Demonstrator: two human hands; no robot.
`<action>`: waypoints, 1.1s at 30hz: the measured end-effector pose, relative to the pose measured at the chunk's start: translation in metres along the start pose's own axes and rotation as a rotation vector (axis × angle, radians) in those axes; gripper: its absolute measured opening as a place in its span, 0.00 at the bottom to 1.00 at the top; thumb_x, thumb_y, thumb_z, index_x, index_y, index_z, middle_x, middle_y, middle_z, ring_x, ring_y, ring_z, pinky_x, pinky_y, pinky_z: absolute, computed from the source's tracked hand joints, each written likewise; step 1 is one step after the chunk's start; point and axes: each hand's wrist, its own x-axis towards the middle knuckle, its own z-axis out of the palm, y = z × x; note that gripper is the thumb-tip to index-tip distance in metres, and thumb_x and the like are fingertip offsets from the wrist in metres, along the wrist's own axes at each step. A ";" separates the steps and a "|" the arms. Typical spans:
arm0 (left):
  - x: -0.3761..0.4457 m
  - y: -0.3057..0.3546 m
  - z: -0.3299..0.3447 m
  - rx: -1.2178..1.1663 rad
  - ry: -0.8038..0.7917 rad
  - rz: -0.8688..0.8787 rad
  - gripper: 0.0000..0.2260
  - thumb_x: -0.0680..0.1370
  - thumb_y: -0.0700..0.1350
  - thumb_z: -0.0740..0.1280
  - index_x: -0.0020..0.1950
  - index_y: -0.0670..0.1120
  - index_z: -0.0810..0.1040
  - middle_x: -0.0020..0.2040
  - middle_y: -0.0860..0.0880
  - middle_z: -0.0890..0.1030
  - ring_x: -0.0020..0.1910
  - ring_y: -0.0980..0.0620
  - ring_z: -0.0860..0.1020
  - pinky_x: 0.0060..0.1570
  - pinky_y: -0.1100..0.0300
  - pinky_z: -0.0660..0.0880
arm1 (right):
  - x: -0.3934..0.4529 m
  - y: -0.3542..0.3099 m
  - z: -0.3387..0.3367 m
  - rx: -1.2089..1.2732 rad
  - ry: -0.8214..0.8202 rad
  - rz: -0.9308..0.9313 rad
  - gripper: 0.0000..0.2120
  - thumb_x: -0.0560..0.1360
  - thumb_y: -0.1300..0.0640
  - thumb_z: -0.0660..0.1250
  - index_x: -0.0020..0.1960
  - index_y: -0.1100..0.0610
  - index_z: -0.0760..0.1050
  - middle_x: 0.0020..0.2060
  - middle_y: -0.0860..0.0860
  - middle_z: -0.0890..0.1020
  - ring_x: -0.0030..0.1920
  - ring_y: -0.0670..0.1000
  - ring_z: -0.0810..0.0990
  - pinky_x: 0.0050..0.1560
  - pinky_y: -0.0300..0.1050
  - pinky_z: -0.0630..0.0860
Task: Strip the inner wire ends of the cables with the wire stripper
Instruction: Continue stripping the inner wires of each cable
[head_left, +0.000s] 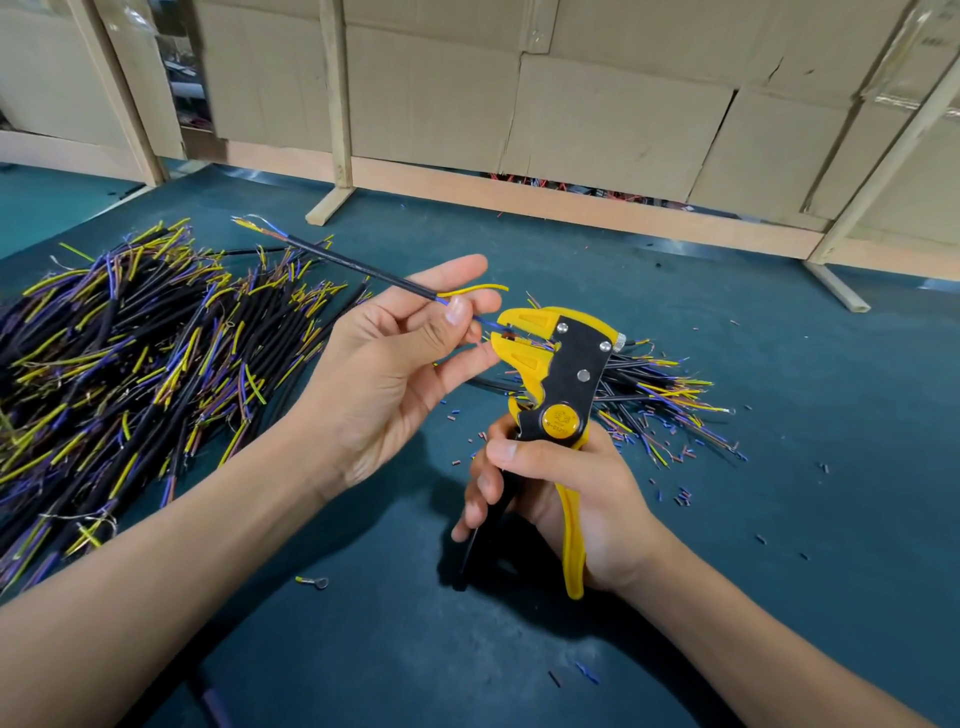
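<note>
From the head view, the left hand (395, 358) pinches a black cable (358, 270) between thumb and fingers, steering its blue inner wire (483, 323) straight into the yellow mouth of the wire stripper (556, 364). The right hand (561, 499) is wrapped round the stripper's handles, fingers curled on the black one, the yellow one against the palm; the handles look spread, so I'd judge the squeeze is yet to come. A yellow inner wire (480, 289) of the same cable arcs free above the fingers, outside the tool. Whether the wire tip is seated right in the blades, I cannot tell; it's too small there. Now, progress: on the left of the teal worktop (779, 519) sprawls a big heap of cables (114, 353), their coloured wire ends bristling out, and that reads as the waiting pile. Behind the stripper, to the right, lies a smaller fan of cables (660, 384), with little bits of cut insulation (680, 496) scattered about it, so that looks like the finished lot. On that showing, this is early to mid job: some done, far more left, and this cable's own wires still in hand.
</note>
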 end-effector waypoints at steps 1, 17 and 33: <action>0.000 -0.001 0.000 -0.006 0.001 0.000 0.14 0.75 0.39 0.67 0.61 0.44 0.82 0.44 0.49 0.83 0.39 0.57 0.80 0.48 0.59 0.81 | 0.000 0.000 0.000 -0.005 0.002 -0.002 0.04 0.73 0.62 0.69 0.41 0.62 0.76 0.32 0.58 0.76 0.33 0.59 0.79 0.40 0.59 0.80; 0.000 -0.004 0.003 -0.041 0.028 -0.018 0.14 0.75 0.38 0.67 0.60 0.42 0.83 0.40 0.46 0.77 0.41 0.54 0.78 0.50 0.58 0.80 | 0.001 0.002 -0.004 -0.015 -0.017 -0.013 0.06 0.75 0.62 0.68 0.40 0.61 0.75 0.32 0.58 0.76 0.33 0.59 0.79 0.41 0.60 0.79; -0.002 -0.007 0.004 -0.050 0.028 -0.002 0.13 0.76 0.38 0.67 0.59 0.41 0.83 0.39 0.45 0.79 0.43 0.52 0.80 0.51 0.58 0.80 | -0.001 -0.003 0.004 -0.028 0.031 -0.023 0.07 0.71 0.60 0.69 0.37 0.61 0.76 0.29 0.58 0.74 0.29 0.58 0.77 0.36 0.57 0.80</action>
